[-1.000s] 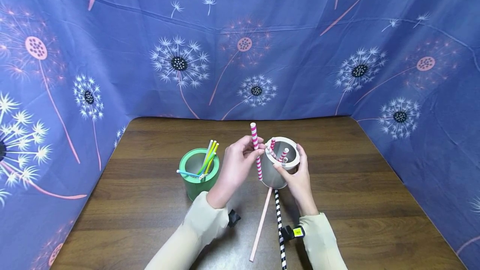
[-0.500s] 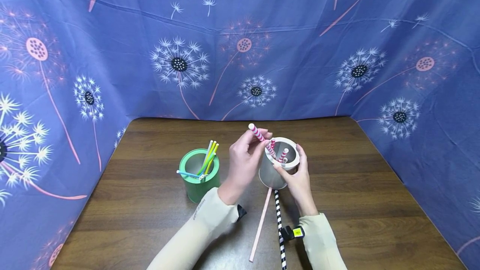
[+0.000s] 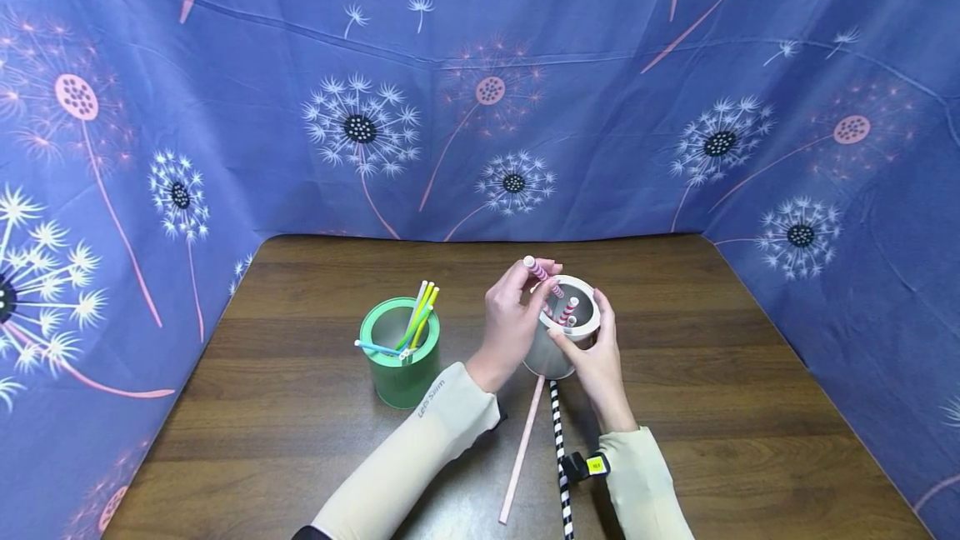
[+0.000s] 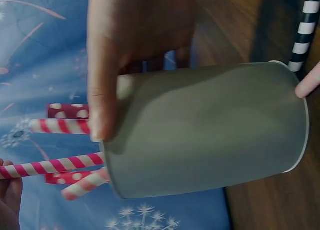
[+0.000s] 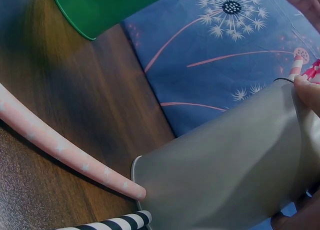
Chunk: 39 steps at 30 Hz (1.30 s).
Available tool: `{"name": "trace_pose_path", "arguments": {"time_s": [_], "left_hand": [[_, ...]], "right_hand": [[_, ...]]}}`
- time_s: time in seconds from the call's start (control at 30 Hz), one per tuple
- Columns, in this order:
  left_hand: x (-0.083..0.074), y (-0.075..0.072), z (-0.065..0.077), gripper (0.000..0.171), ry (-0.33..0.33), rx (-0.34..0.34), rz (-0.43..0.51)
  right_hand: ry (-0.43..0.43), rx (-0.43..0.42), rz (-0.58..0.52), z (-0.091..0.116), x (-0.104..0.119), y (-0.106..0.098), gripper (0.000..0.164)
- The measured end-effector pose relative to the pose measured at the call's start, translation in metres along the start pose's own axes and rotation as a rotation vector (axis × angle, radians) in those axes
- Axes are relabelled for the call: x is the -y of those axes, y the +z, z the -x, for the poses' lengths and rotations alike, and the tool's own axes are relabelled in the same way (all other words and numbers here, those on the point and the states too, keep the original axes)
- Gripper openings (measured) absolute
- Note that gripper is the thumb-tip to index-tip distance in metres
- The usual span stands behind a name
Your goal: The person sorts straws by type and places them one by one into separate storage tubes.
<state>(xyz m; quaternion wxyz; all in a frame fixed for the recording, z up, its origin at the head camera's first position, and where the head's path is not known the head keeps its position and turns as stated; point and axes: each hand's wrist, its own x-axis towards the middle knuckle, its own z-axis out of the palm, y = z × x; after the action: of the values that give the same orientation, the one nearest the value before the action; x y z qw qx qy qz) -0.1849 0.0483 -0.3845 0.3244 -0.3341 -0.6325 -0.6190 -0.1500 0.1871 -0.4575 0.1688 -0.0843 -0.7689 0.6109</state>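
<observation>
My left hand (image 3: 513, 319) pinches a pink-and-white striped paper straw (image 3: 541, 272) over the left rim of a grey can (image 3: 546, 359). The straw leans, its lower end inside the can's mouth. In the left wrist view this straw (image 4: 55, 165) enters among other straws, some striped, some dotted. My right hand (image 3: 597, 365) grips the can from the right, thumb near the front rim; in the left wrist view its fingers (image 4: 102, 107) lie along the mouth. A red-and-white striped straw (image 3: 568, 307) stands in the can. Its lower length is hidden by the wall.
A green can (image 3: 401, 377) at the left holds yellow, green and blue straws (image 3: 420, 315). In front of the grey can, a pale pink straw (image 3: 522, 450) and a black-and-white striped straw (image 3: 560, 448) lie on the wooden table (image 3: 712, 373). Blue patterned cloth (image 3: 600, 123) hangs behind.
My left hand has moved right and tilted the striped straw from upright, bringing its lower end from outside the grey can into the mouth. The right hand keeps its hold.
</observation>
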Motion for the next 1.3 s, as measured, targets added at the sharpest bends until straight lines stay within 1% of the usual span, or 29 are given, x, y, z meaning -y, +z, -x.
{"name": "trace_pose_path", "arguments": {"time_s": [0.13, 0.33, 0.53, 0.67, 0.8, 0.87, 1.1, 1.2, 1.3], "left_hand": [[0.007, 0.006, 0.001, 0.015, 0.002, 0.026, -0.034], [0.014, 0.011, -0.001, 0.018, -0.04, 0.056, -0.084], [0.016, 0.016, -0.012, 0.019, -0.065, 0.1, -0.139], [0.019, 0.02, -0.018, 0.02, -0.098, 0.126, -0.166], [0.019, 0.021, -0.023, 0.021, -0.137, 0.13, -0.161], [0.019, 0.022, -0.023, 0.02, -0.146, 0.13, -0.159], [0.02, 0.021, -0.022, 0.024, -0.144, 0.126, -0.142], [0.019, 0.019, -0.022, 0.026, -0.143, 0.114, -0.133], [0.015, 0.015, -0.021, 0.028, -0.127, 0.092, -0.115]], "right_hand": [[0.004, -0.001, 0.0, 0.0, 0.0, 0.0, 0.094], [0.003, -0.008, 0.009, 0.0, 0.001, 0.0, 0.093], [-0.001, -0.004, 0.006, 0.0, 0.001, 0.0, 0.094], [-0.005, -0.005, 0.004, 0.0, 0.001, 0.0, 0.094], [-0.001, -0.003, 0.008, 0.0, 0.001, 0.0, 0.094], [0.002, -0.002, 0.008, 0.0, 0.0, 0.0, 0.094], [-0.002, -0.002, 0.026, 0.001, 0.0, -0.001, 0.093], [-0.001, -0.002, 0.036, 0.001, 0.001, -0.001, 0.093], [0.004, -0.002, 0.035, 0.001, 0.001, 0.0, 0.093]]}}
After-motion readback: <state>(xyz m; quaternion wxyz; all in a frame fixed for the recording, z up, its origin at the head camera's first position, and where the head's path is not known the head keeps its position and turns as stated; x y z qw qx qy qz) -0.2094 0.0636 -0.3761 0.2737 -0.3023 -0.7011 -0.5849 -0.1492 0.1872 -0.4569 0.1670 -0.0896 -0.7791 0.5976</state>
